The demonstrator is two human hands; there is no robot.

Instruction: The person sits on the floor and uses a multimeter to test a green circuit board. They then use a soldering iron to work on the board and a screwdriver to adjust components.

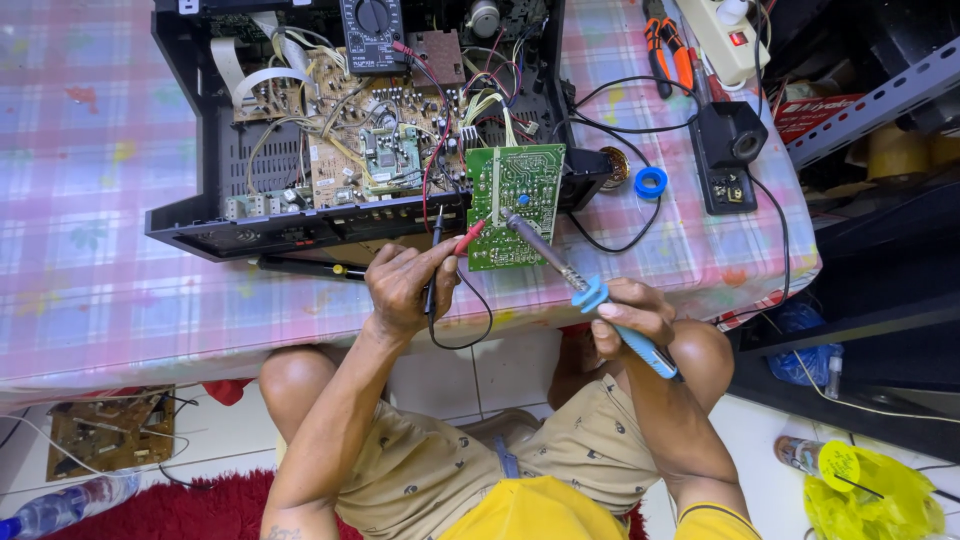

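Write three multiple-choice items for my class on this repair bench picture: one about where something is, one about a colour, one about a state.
1. Where does the tip of the soldering iron rest?
A. on the green circuit board
B. on the blue ring
C. on the floor

2. What colour is the soldering iron's handle?
A. red
B. blue
C. black

3. How is the black casing on the table?
A. sealed shut
C. wrapped in plastic
B. opened, with boards and wires showing

Answers:
1 A, the metal tip touches the green circuit board held up at the casing's edge.
2 B, the right hand grips a light blue handle.
3 B, brown boards and loose wiring lie exposed inside, while the left hand holds red and black probes beside it.
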